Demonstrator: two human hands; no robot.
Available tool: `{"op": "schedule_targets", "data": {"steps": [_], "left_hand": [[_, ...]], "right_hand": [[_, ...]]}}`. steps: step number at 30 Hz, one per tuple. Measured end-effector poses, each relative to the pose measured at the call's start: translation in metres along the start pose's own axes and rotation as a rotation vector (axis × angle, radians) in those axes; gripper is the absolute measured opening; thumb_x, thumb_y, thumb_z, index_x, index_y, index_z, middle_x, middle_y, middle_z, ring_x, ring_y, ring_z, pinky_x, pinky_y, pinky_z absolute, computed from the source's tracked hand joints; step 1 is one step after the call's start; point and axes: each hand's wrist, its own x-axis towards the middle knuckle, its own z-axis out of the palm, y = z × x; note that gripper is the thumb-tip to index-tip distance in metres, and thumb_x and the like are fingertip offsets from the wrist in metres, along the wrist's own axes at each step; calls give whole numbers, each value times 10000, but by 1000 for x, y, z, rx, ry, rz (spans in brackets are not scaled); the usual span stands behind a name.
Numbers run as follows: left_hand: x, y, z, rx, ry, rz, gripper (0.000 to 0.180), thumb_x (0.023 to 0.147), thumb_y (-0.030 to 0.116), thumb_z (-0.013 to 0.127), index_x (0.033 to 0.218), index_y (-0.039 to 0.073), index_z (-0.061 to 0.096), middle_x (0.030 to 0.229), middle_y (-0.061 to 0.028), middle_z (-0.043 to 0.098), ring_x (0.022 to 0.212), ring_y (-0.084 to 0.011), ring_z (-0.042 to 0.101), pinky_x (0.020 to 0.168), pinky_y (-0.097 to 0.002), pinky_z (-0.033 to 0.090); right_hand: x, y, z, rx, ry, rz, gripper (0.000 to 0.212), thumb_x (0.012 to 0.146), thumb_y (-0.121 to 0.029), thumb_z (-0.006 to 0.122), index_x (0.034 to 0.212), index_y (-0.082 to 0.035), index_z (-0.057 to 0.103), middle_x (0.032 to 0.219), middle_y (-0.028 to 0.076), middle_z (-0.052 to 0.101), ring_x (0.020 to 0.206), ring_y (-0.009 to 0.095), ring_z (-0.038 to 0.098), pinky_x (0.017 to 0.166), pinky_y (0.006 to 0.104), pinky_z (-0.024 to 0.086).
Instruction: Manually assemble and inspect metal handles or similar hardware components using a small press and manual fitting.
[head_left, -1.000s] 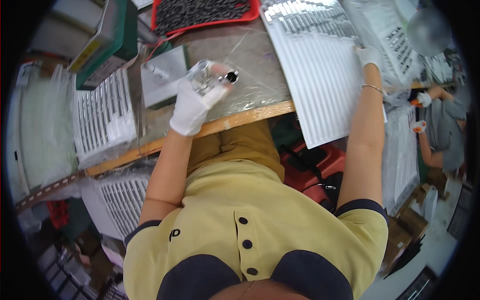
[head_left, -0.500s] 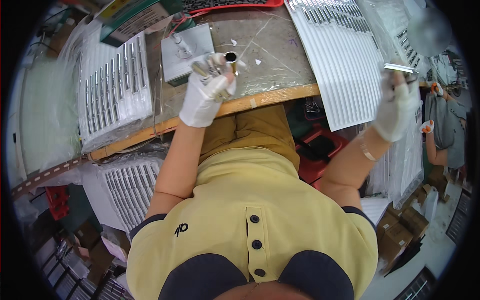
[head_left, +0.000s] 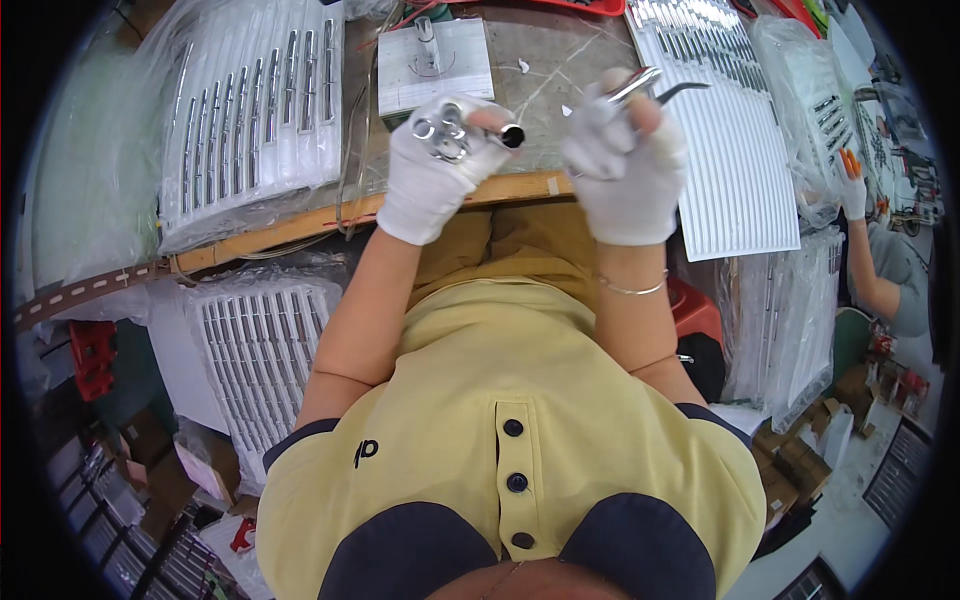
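Note:
My left hand, in a white glove, is closed around several shiny metal tubes. Their round ends face up, and one dark open end sticks out by the thumb. Just to the right, my gloved right hand grips a single chrome tube between thumb and fingers, tilted up to the right. A thin dark hooked piece shows beside the right thumb; whether I hold it is unclear. Both hands are above the table's wooden front edge, apart from each other.
Beyond my left hand stands a white-topped box bearing an upright metal tube. White ribbed trays holding tubes lie at left and right. Plastic-wrapped trays stand farther right, near another person's gloved hand.
My right hand has swung left from beyond the right tray to beside my left hand, still with a tube. The view has shifted, and my left hand appears slightly farther right.

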Motion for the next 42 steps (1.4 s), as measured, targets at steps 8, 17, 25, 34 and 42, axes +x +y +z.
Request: {"op": "schedule_targets", "data": {"steps": [8,17,25,34,42], "left_hand": [[10,2,4,7,-16,-3,172,720,-6,763,833,42,643,848,-8,669,693,-41,560,638,-196,456],[-7,-2,9,212,-21,32,197,697,30,794,823,46,642,763,21,639,646,-34,524,608,-204,449],[-11,-5,11,82,53,-68,262,672,24,780,883,61,630,743,-4,638,644,-48,555,602,-210,459],[-6,-7,7,281,0,51,220,652,-12,758,817,32,619,788,-4,620,698,-58,534,650,-221,451],[3,-10,-16,441,49,123,151,671,4,723,783,50,633,745,-25,645,634,-105,586,608,-232,474]], "right_hand": [[-9,-6,18,-583,283,-129,168,827,-180,619,873,-19,610,642,-26,505,540,56,394,552,212,368],[-22,1,22,-1587,185,-485,198,717,-58,717,855,-31,579,638,14,599,570,28,544,510,190,437],[-22,2,23,-680,255,-357,127,856,-118,640,831,-63,528,608,-36,522,508,80,482,527,221,441],[5,31,2,-43,133,69,174,891,-214,551,788,-79,585,562,-47,336,441,76,264,447,221,249],[9,17,-1,-426,262,-65,108,847,-88,552,888,-3,606,650,-28,529,502,14,348,463,196,282]]}}
